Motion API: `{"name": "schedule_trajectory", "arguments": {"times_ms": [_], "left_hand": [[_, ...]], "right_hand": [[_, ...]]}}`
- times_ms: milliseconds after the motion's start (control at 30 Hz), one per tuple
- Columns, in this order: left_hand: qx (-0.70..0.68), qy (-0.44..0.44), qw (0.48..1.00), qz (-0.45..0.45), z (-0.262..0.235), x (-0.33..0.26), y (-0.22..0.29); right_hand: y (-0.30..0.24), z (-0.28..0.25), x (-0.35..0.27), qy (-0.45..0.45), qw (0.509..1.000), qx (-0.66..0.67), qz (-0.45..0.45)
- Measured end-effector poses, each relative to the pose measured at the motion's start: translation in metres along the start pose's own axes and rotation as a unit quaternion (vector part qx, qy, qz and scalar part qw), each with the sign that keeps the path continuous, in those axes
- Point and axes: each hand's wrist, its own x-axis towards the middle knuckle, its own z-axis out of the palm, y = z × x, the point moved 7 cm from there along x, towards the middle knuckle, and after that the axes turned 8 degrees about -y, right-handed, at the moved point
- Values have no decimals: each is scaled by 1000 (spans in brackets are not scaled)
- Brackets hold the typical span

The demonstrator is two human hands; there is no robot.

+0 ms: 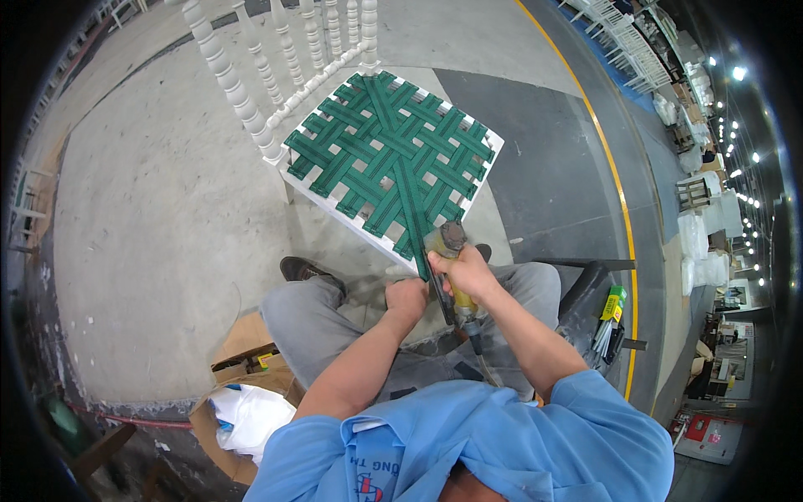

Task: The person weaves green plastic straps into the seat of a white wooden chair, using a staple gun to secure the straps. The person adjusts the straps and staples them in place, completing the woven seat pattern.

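Observation:
A white chair with turned spindles stands in front of me. Its seat is woven from green webbing, and one diagonal strap crosses over the weave to the near corner. At that corner my left hand is closed around the strap's loose end, mostly hiding it. My right hand grips a yellow pneumatic staple gun, its head beside the strap at the seat's corner. An air hose hangs from the tool's handle.
At my left sits an open cardboard box with white plastic in it. A green-yellow box and slim tools lie by my right knee. A yellow floor line runs along the right, beyond which furniture is stacked.

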Motion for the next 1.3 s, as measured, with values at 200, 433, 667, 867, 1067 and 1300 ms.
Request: {"name": "schedule_trajectory", "arguments": {"times_ms": [200, 433, 667, 867, 1067, 1300], "left_hand": [[11, -17, 1000, 7, -8, -4, 4], [22, -16, 999, -40, -12, -4, 8], [-315, -101, 943, 40, -20, -16, 10], [-585, -121, 800, 56, -117, -6, 6], [-572, -105, 812, 47, -133, 48, -5], [-600, -116, 791, 27, -121, 67, -9]], "right_hand": [[-3, 11, -3, -5, 1000, -7, -8], [-7, -7, -24, 6, 997, 62, -36], [3, -65, -55, 67, 991, 103, -57], [22, -73, -65, 66, 988, 134, -40], [2, -39, -42, -11, 995, 81, -55], [6, -23, -13, -11, 999, 20, -27]]}}
